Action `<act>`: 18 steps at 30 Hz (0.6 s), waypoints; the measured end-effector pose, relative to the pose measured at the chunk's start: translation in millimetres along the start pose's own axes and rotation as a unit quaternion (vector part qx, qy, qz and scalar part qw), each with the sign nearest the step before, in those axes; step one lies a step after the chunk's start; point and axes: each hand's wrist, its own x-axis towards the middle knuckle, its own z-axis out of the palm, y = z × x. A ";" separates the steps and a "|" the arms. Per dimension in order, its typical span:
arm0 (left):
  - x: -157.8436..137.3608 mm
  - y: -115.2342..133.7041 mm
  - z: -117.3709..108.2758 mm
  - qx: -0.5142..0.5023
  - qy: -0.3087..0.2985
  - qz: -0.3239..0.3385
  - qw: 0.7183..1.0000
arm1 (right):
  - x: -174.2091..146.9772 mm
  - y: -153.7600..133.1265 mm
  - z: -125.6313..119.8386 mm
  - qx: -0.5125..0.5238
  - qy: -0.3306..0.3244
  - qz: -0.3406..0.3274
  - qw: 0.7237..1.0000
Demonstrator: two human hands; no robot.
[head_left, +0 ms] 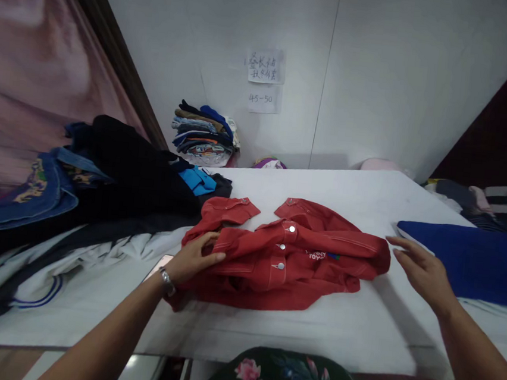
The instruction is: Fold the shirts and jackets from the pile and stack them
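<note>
A red button-up jacket (268,263) with white stitching, silvery buttons and chest lettering lies rumpled on the white table (311,339). Its two cuffs point toward the wall. My left hand (197,259), with a bracelet at the wrist, rests against the jacket's left side. Thumb and forefinger are apart there; the other fingertips are partly hidden. Just off the jacket's right end is my right hand (425,272), open, its fingers stretched toward the red fabric and holding nothing. A phone-like flat object (159,266) shows partly beside my left wrist.
Dark clothes (134,172), blue denim (33,193) and white garments (94,258) are heaped at left. A folded stack of clothes (205,131) stands by the wall. Folded blue fabric (466,258) lies at right, with more clothes behind. Paper signs (266,66) hang on the wall.
</note>
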 end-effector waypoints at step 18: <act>59.9 35.8 3.1 0.116 -0.146 0.007 0.982 | 81.9 -22.2 49.8 -0.133 -0.376 -0.027 0.917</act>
